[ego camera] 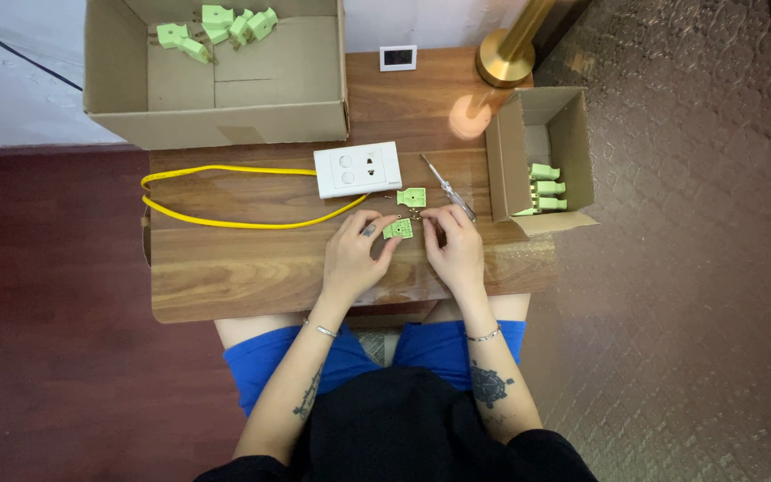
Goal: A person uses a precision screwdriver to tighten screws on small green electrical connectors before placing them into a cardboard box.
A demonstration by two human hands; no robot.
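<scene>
My left hand pinches a small light-green plug half on the wooden table. My right hand rests just to its right, fingertips curled near tiny metal parts; what they hold is too small to tell. A second green plug half lies just above, beside a screwdriver. A white socket block with a yellow cable sits behind the hands.
A large cardboard box at the back left holds several green plugs. A small cardboard box on the right holds three more. A brass lamp base and a small white display stand at the back.
</scene>
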